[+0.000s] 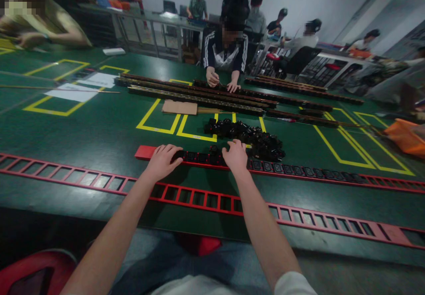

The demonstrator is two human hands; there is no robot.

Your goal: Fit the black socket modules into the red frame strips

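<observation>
A long red slotted strip point(144, 152) lies across the table in front of me, its slots filled with square black parts point(278, 168) along much of its length. My left hand point(164, 160) rests over the strip near its left end, fingers stretched out on the parts. Further right, my right hand point(236, 155) is over the same strip with bent fingers a little apart; nothing shows in them. Between the hands, one black part point(214, 149) sits raised above the row. Just beyond my right hand is a heap of loose black parts point(262, 140).
A second red slotted frame point(195, 197) lies nearer me, under my forearms. Beyond the heap are long dark bars point(199, 98) and a cardboard piece point(179, 107). Across the table a person point(226, 47) works on the bars. An orange bin point(407, 135) stands right.
</observation>
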